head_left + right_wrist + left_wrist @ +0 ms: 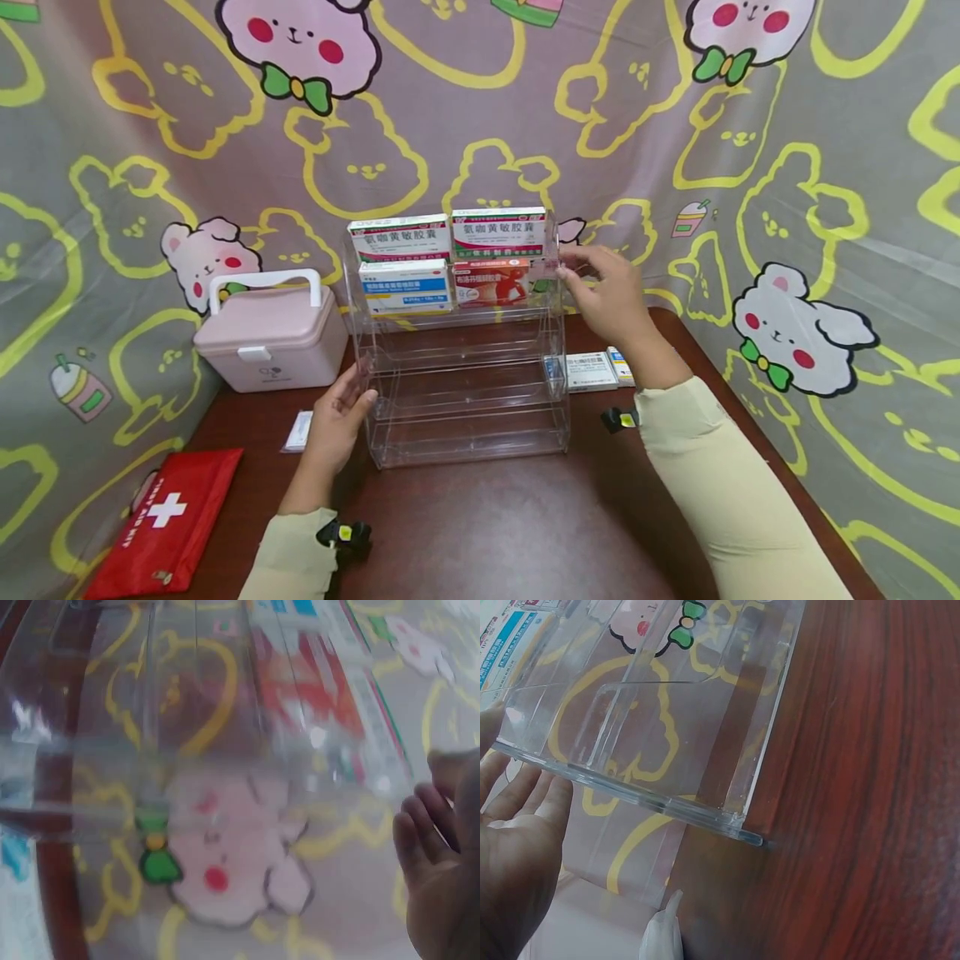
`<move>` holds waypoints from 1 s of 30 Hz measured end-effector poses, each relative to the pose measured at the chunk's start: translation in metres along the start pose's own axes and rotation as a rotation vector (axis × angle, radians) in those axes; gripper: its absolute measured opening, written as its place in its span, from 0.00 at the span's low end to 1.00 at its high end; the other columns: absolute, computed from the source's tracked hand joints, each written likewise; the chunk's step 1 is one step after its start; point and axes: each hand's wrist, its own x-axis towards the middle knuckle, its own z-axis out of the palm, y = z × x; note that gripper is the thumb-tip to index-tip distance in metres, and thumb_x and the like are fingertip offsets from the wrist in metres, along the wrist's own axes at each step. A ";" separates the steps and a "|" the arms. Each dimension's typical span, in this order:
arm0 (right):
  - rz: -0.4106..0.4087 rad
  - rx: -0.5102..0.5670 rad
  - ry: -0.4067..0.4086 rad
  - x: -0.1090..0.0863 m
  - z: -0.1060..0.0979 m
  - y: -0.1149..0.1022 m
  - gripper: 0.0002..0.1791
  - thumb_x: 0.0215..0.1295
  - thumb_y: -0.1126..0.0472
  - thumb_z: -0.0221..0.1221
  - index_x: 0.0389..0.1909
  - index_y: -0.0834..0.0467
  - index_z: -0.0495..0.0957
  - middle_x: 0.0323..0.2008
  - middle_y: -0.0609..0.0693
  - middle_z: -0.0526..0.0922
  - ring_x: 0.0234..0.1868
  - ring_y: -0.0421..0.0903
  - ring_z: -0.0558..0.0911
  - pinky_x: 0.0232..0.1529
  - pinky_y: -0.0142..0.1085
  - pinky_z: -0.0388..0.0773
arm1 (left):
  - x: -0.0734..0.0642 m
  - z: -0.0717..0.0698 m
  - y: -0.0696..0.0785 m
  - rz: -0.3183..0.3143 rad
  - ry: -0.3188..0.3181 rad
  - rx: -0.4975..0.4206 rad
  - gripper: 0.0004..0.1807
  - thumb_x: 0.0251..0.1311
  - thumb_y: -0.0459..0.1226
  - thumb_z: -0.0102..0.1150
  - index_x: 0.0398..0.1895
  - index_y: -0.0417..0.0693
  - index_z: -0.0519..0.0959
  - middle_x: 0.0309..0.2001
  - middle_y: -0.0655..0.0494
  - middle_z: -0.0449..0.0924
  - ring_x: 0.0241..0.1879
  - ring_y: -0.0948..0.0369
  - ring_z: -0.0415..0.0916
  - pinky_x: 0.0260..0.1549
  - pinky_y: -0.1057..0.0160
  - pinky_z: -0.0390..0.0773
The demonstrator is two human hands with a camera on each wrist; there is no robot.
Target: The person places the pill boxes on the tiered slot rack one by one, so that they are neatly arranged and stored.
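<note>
A clear acrylic tiered display rack (468, 396) stands upright on the table. Its upper tiers hold medicine boxes: two white-green-red ones, such as the upper right medicine box (498, 232), above a blue-and-white box (405, 287) and a red box (491, 283). My left hand (341, 417) holds the rack's left side panel, thumb at the front and fingers along the outer side. Up at the right, my right hand (607, 292) has thumb and forefinger at the edge of the opposite side panel. In the right wrist view, blur obscures the exact contact.
A pink lidded case (273, 333) with a white handle sits at the back left. A red first aid pouch (168, 521) lies at the front left, and a small white packet (298, 431) near my left hand. Medicine boxes (590, 372) lie behind the rack's right side.
</note>
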 end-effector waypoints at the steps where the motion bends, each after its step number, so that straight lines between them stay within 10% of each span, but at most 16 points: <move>1: 0.049 0.034 -0.015 -0.004 -0.005 0.007 0.14 0.73 0.65 0.70 0.55 0.64 0.87 0.47 0.60 0.90 0.48 0.56 0.89 0.51 0.43 0.86 | -0.001 0.000 0.000 -0.002 -0.002 -0.003 0.34 0.79 0.31 0.60 0.85 0.43 0.64 0.82 0.42 0.67 0.83 0.53 0.63 0.70 0.82 0.67; 6: 0.296 0.069 -0.176 -0.030 -0.032 0.055 0.22 0.73 0.55 0.72 0.63 0.60 0.84 0.58 0.60 0.88 0.53 0.57 0.88 0.48 0.28 0.82 | -0.003 0.000 -0.002 -0.012 -0.009 -0.005 0.34 0.80 0.30 0.59 0.85 0.43 0.63 0.82 0.41 0.66 0.83 0.47 0.61 0.68 0.83 0.69; 15: 0.560 -0.188 -0.530 -0.088 -0.055 0.168 0.40 0.73 0.48 0.72 0.77 0.64 0.71 0.76 0.71 0.72 0.74 0.71 0.73 0.74 0.68 0.71 | -0.001 -0.001 -0.001 0.018 0.002 -0.004 0.34 0.79 0.33 0.62 0.85 0.41 0.64 0.81 0.41 0.68 0.82 0.52 0.64 0.69 0.82 0.68; 30: 0.668 -0.251 -0.604 -0.129 -0.060 0.217 0.58 0.70 0.39 0.71 0.86 0.67 0.52 0.81 0.76 0.58 0.75 0.74 0.65 0.78 0.73 0.59 | 0.001 -0.001 -0.001 0.014 0.001 0.016 0.35 0.79 0.32 0.62 0.85 0.42 0.65 0.82 0.41 0.68 0.83 0.47 0.61 0.72 0.81 0.66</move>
